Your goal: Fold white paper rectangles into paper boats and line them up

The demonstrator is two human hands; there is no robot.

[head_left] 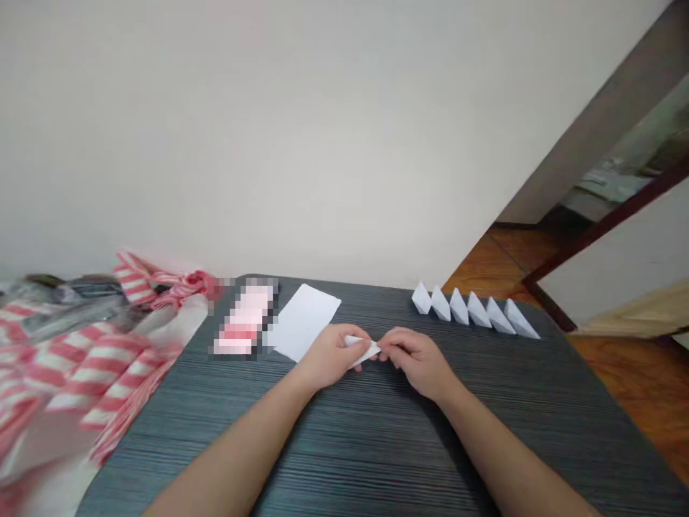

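Note:
My left hand [332,355] and my right hand [417,362] meet above the dark grey wood-grain table [344,445], pinching a small folded white paper [362,350] from either side. Much of that paper is hidden by my fingers. Just beyond my left hand lies a flat white paper sheet [304,322], its near corner close to my wrist. Several folded white paper boats [474,310] stand in a row along the far right edge of the table, beyond my right hand.
A pixelated pink-and-white object [245,319] lies at the far edge, left of the sheet. Red-and-white striped material [91,366] is heaped over the left side. A wall rises behind the table, and a wooden floor [635,380] shows at the right.

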